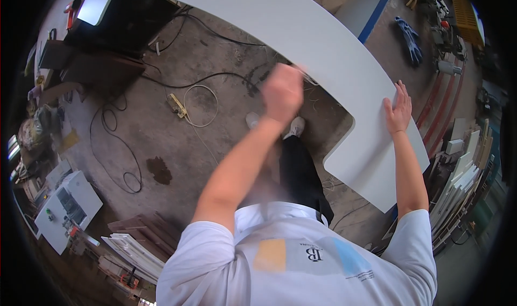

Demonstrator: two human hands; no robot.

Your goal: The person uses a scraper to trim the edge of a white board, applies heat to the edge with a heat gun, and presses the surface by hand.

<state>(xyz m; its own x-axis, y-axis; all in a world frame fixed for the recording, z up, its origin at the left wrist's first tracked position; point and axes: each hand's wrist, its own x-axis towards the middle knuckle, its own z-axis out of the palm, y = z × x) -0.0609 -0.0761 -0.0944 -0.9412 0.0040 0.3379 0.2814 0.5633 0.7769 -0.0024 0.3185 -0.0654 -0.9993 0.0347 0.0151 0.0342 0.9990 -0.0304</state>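
Panel: a large white curved panel stretched above the concrete floor.
Right hand: grip flat and open, palm pressed on the panel's outer edge.
Left hand: blurred fist at the inner edge; contents could not be told.

White panel, blue gloves, black cables on grey-brown floor, white shirt
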